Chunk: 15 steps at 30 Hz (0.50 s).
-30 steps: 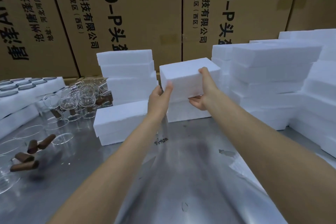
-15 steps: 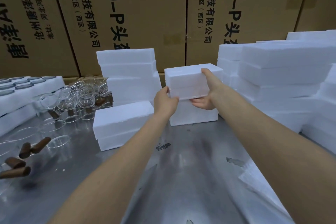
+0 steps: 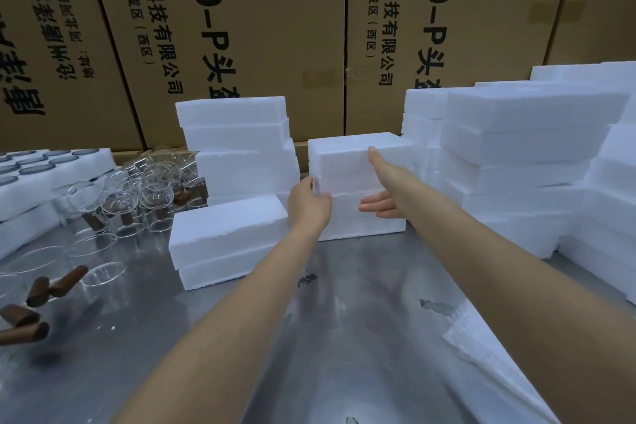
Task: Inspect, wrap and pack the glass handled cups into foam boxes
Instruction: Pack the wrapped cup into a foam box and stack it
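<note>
The left hand [image 3: 308, 203] grips the left end of a white foam box [image 3: 358, 158], its fingers curled round the corner. The right hand [image 3: 382, 205] lies with straight fingers against the front of the same box, thumb raised along the front face near the upper edge, so it presses rather than clasps. This box sits on top of another foam box [image 3: 364, 224], the two forming a short pile on the shiny metal surface [image 3: 344, 320].

Just to the left, a lower foam box pile [image 3: 227, 237] stands at the front, with a taller foam stack [image 3: 237, 141] behind it. To the right rise wide stacks of foam boxes [image 3: 523, 148], reaching to the picture's edge.

Farther left, a cluster of glass cups [image 3: 144, 189] with brown handles stands on the surface, and a few more cups with brown handles [image 3: 41, 289] lie nearer the front. A foam tray [image 3: 51, 169] with round holes is at the far left. A sheet of white wrapping foam [image 3: 488, 354] lies at the lower right. Large cardboard cartons [image 3: 261, 27] with printed characters form the backdrop.
</note>
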Available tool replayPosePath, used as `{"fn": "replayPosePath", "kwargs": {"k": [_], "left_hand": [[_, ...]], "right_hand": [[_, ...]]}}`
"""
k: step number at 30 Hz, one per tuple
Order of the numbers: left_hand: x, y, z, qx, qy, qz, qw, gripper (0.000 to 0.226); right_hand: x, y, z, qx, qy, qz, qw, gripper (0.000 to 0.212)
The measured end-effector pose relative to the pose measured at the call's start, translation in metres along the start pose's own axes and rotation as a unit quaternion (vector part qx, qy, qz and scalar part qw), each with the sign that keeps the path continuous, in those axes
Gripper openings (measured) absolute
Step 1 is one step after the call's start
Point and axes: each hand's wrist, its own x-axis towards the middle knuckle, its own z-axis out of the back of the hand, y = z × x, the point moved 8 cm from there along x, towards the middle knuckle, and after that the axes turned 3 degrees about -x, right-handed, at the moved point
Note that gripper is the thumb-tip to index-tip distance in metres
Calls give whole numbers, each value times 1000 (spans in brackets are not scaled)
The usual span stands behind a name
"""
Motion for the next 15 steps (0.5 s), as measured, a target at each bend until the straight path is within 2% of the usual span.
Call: {"fn": "replayPosePath", "kwargs": {"k": [6,8,12,15], "left_hand": [[-1,9,-2,14,-33,29,999,29],[-1,13,-3,28,-36,42,998,28],[1,18,-6,38,-31,68,996,32],[2,17,-8,32,-25,72,997,33]], "right_hand": [[-1,-38,-2,74,-47,-47,995,64],[-2,-53,-8,112,-38,-69,991,66],[-2,-75,-19,143,-20,-101,984,53],[1,-76,-21,141,-38,-73,987,54]]}}
